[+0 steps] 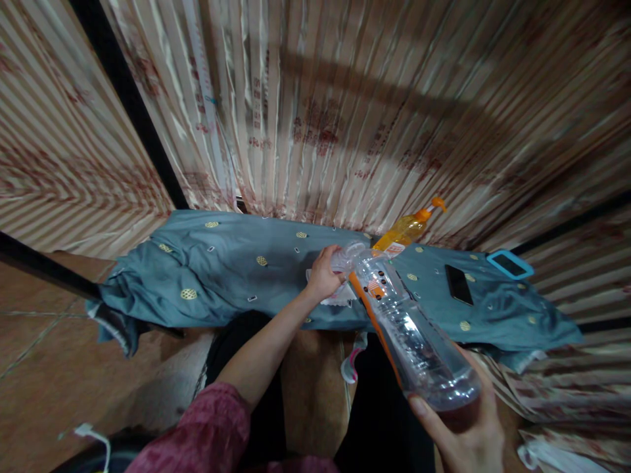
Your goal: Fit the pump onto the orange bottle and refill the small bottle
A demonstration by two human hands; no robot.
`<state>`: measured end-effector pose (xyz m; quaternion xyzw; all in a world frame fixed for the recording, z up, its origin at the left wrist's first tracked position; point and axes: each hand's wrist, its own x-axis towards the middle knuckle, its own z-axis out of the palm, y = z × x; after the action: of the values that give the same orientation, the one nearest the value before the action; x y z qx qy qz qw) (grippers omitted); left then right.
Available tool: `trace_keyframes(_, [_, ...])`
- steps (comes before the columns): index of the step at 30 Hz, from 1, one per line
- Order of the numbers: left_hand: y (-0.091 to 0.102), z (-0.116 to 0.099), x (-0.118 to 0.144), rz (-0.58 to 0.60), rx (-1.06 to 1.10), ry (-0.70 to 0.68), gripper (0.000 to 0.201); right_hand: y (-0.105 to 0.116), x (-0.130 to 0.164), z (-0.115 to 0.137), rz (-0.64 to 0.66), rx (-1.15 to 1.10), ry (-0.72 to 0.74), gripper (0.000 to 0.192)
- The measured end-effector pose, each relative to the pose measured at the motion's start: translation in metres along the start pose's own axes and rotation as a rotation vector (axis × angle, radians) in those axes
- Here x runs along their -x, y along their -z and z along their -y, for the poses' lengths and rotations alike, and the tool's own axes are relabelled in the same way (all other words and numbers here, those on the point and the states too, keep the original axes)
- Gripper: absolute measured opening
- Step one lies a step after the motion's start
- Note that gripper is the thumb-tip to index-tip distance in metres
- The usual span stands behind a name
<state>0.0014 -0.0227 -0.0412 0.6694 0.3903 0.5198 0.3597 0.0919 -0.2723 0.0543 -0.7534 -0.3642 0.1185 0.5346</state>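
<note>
while the view looks down from the person's head, 2 bare hands work over a tabletop (pixel 236 276) draped in a teal cloth (pixel 162 289) dotted with small gold and white marks. the right hand (pixel 466 430), low at the right of the view, grips the base of a large clear plastic bottle (pixel 409 328) with an orange label; the bottle is tilted far over, its neck pointing away from the person and down toward the tabletop. the left hand (pixel 323 272), reaching out on a bare forearm from a pink sleeve (pixel 197 433), is closed around a small clear container (pixel 348 256) held at the mouth of the big bottle, the 2 touching or nearly so. just beyond them an orange bottle with a pump top (pixel 407 230) leans on the cloth. a dark phone (pixel 458 284) lies flat to the right, and a second device in a light blue case (pixel 510 264) lies near it at the far right edge. striped, patterned curtains (pixel 345 98) hang behind the tabletop. a white cable (pixel 91 437) lies on the tiled floor at lower left
</note>
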Motion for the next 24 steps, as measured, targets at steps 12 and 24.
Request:
trace_keyframes(12, [-0.0004,0.0010,0.0003,-0.003,0.017,0.001,0.050,-0.0019,0.0008,0.0019,-0.032,-0.008,-0.035,0.097])
trace_keyframes(24, [0.0005,-0.0007,0.0017,0.017,-0.002,0.027,0.053,-0.0043,0.0023,0.0008,-0.024,-0.078,-0.103,0.098])
